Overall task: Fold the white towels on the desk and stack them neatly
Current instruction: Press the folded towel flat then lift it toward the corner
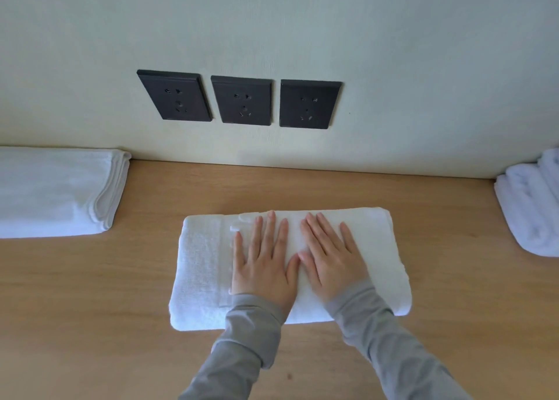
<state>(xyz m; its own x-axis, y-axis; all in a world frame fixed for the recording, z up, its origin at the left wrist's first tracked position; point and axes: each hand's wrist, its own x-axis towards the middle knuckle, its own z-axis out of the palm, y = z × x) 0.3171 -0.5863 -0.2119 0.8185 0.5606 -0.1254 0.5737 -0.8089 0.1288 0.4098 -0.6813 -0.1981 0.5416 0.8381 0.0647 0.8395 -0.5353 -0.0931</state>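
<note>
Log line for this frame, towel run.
step: pressing fold | left hand: flat on centre towel | right hand: same | folded towels: left | rumpled towels: right

We press both palms flat on the folded white towel (pixel 205 272) in the middle of the wooden desk (pixel 90 293), our left hand (pixel 263 266) and right hand (pixel 329 263) side by side, fingers straight and pointing toward 12 o'clock, thumbs nearly touching. At 9 o'clock from that towel, well apart, we see a flat layered stack of folded towels (pixel 54 191) against the wall (pixel 423 51), and at 3 o'clock, also well apart, a looser heap of towels (pixel 532 206) cut by the frame edge. At 12 o'clock, three dark socket plates (pixel 242 100) sit in a row on the pale wall.
</note>
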